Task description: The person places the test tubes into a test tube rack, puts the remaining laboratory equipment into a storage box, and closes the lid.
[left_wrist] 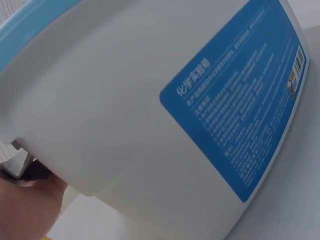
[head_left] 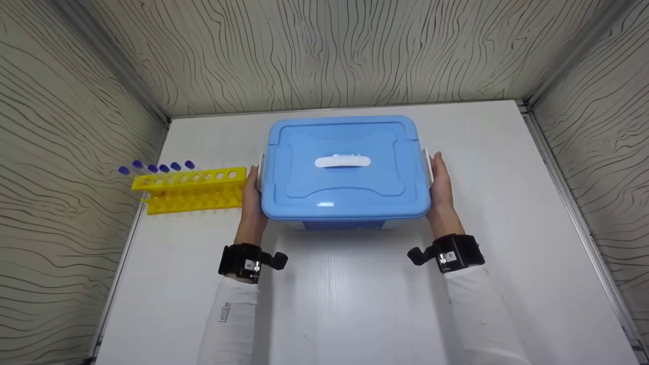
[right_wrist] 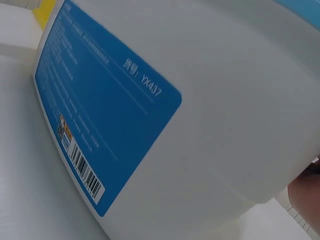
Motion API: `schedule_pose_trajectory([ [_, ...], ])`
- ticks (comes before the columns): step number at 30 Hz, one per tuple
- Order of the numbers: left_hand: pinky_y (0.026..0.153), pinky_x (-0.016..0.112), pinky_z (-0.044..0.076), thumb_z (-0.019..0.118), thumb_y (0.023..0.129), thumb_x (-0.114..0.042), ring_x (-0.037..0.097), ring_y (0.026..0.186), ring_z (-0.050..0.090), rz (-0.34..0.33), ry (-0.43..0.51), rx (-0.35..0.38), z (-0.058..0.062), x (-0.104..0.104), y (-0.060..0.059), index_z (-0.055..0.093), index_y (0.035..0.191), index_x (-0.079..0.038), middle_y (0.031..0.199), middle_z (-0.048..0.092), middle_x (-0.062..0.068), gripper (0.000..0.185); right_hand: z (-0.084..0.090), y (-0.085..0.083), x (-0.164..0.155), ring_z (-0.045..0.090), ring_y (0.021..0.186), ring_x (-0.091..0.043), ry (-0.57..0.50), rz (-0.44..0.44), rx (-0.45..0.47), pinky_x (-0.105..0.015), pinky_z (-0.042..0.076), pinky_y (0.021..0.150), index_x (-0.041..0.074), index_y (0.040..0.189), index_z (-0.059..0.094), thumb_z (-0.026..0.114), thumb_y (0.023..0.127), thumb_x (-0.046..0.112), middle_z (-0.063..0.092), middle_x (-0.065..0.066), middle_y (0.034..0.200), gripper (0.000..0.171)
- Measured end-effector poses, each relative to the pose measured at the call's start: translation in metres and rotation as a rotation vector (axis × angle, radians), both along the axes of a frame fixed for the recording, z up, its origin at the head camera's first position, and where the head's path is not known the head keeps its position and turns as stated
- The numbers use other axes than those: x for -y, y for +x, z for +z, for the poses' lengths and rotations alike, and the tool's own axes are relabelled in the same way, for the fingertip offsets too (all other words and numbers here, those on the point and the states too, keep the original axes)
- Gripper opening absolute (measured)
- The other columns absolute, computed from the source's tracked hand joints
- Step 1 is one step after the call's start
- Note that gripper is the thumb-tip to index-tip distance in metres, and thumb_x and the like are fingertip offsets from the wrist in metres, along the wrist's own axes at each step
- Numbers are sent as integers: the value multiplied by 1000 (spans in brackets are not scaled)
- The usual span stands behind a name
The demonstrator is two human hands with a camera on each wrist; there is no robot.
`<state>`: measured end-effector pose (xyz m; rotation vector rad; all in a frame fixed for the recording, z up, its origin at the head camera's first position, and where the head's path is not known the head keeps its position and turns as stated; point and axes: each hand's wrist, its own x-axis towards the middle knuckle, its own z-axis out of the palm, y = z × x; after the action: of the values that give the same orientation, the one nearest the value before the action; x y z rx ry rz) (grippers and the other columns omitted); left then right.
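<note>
A plastic storage box (head_left: 350,190) with a light blue lid and a white top handle (head_left: 343,161) stands at the back middle of the table. My left hand (head_left: 252,203) grips its left side at the white latch (head_left: 261,173). On the opposite side my right hand (head_left: 442,197) holds the box by the other latch (head_left: 427,170). Most of the fingers are hidden behind the box's sides. The wrist views show the pale body with a blue printed label (left_wrist: 240,100), its lower edge close over the white table top.
Left of the box, close to my left hand, a yellow test tube rack (head_left: 190,178) stands on the white table (head_left: 345,304). Several tubes with purple caps (head_left: 163,169) lean at its back left. Wood-patterned walls (head_left: 324,56) enclose the back and both sides.
</note>
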<state>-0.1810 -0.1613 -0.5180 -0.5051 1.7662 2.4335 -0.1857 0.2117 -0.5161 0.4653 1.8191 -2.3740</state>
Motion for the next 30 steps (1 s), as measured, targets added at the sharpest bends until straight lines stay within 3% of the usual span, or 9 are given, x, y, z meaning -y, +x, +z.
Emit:
schedule_pose_trajectory([
  [5, 130, 38, 9, 27, 102, -58, 11, 157, 6, 36, 75, 4, 3, 0, 1, 36, 154, -27, 165, 26, -9, 62, 5, 0, -1, 14, 156, -14, -135, 27, -56, -37, 11, 129, 23, 159, 22, 17, 99, 65, 24, 5, 166, 73],
  [8, 128, 37, 18, 25, 103, -57, 13, 156, 16, 45, 107, 4, 5, 2, 1, 39, 153, -22, 161, 35, -6, 62, 9, 0, -3, 15, 156, -14, -209, 38, -80, -33, 12, 129, 19, 160, 19, 14, 101, 63, 22, 3, 167, 74],
  [12, 127, 34, 24, 23, 104, -55, 12, 152, 27, 33, 137, -20, 8, 5, 0, 42, 151, -18, 160, 38, -5, 63, 14, -2, -5, 11, 157, -13, -244, 36, -64, -34, 10, 130, 18, 160, 16, 13, 101, 63, 18, 4, 168, 75],
  [16, 128, 33, 19, 24, 104, -54, 11, 154, 22, 10, 115, -51, 11, 7, 2, 39, 153, -17, 163, 33, -5, 63, 21, -3, -7, 9, 157, -14, -184, 48, -53, -37, 8, 130, 16, 161, 11, 11, 100, 63, 15, 2, 169, 77],
  [22, 130, 36, 8, 32, 103, -51, 10, 157, 9, -19, -75, -56, 15, 7, 4, 22, 159, -20, 168, 16, -7, 65, 29, -4, -6, -4, 158, -14, -20, 53, -67, -44, -8, 128, 10, 160, 11, 14, 102, 61, 5, 0, 170, 78],
  [30, 129, 37, 14, 44, 101, -43, 12, 156, 15, -67, -349, -39, 24, 5, 6, 22, 159, -21, 167, 20, -5, 66, 36, 2, 0, 1, 157, -15, 296, 61, -60, -33, 4, 130, 11, 160, 13, 38, 104, 43, 7, 0, 169, 69],
])
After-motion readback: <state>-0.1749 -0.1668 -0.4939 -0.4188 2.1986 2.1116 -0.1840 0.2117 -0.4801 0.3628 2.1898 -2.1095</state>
